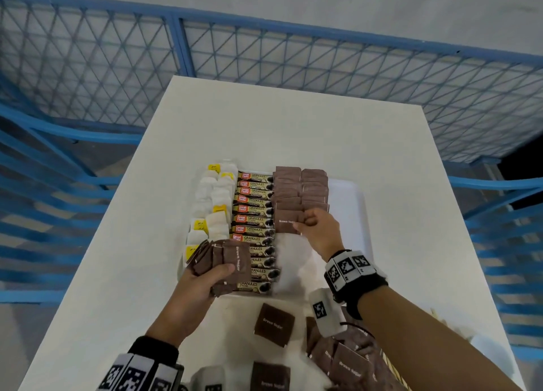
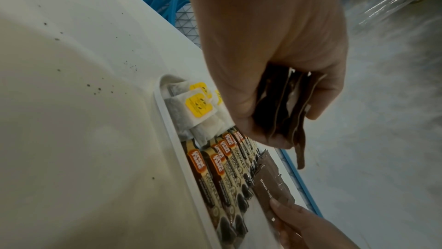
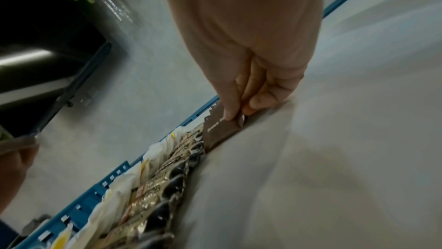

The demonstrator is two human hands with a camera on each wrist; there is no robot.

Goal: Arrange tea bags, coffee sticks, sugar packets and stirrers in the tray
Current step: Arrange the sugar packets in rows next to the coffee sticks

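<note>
Blue mesh fencing (image 1: 264, 58) rings a white table (image 1: 293, 126) where the white tray (image 1: 349, 202) already holds tea bags (image 1: 211, 202) along its left side, coffee sticks (image 1: 254, 214) in a middle column and brown sugar packets (image 1: 299, 188) in two short rows. The right hand (image 1: 316, 224) pinches one sugar packet (image 1: 289, 221) flat at the near end of those rows; the left hand (image 1: 205, 279) grips a fanned stack of packets (image 1: 223, 258) over the tray's near left corner. Sugar filling looks underway; next, release and draw another from the stack. Bare tray floor lies open to the right, likely for stirrers, and loose packets (image 1: 273, 324) wait nearer.
</note>
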